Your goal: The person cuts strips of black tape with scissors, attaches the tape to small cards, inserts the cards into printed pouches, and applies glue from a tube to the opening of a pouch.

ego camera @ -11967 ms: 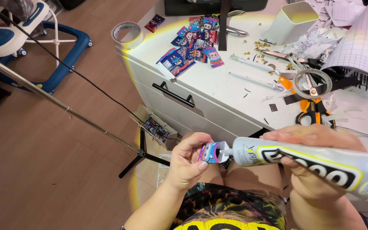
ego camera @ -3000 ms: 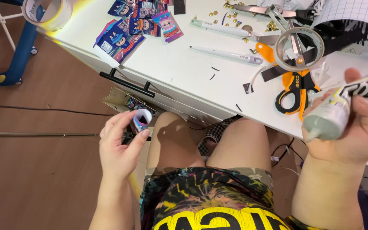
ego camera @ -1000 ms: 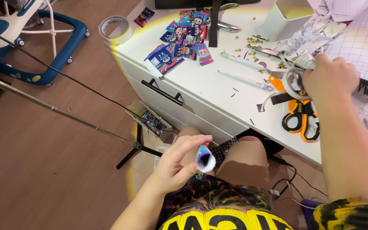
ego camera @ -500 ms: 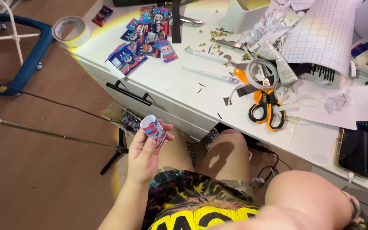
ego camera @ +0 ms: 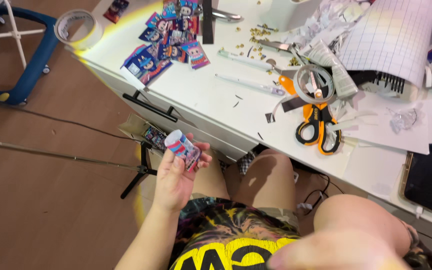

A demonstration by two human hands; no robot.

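Left hand (ego camera: 176,175) is held palm-up over the lap, fingers curled round a small rolled picture tube (ego camera: 183,149), which is gripped below the white desk (ego camera: 211,97) edge. Only a blurred forearm is seen on the right side; whether that hand is open or closed cannot be told. Orange-handled scissors (ego camera: 316,125) are laid on the desk, with a tape roll (ego camera: 78,27) at its far corner and colourful cards (ego camera: 168,45) spread nearby
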